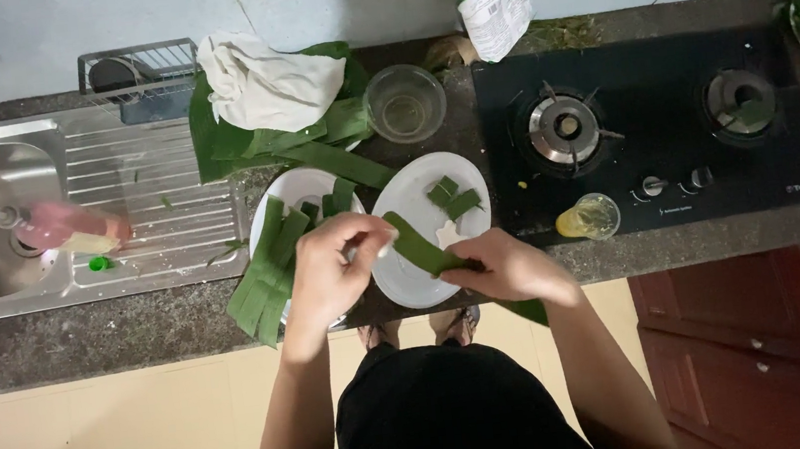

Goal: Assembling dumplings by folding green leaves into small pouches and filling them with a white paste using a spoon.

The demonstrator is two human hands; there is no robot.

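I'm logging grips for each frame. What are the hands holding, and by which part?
Both hold one green leaf strip: right hand pinches its lower end, left hand its upper end, fingertips also on something small and white.

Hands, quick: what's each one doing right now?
Left hand: closed, pinching the upper end of the long green leaf strip.
Right hand: closed, gripping the same strip's lower end.
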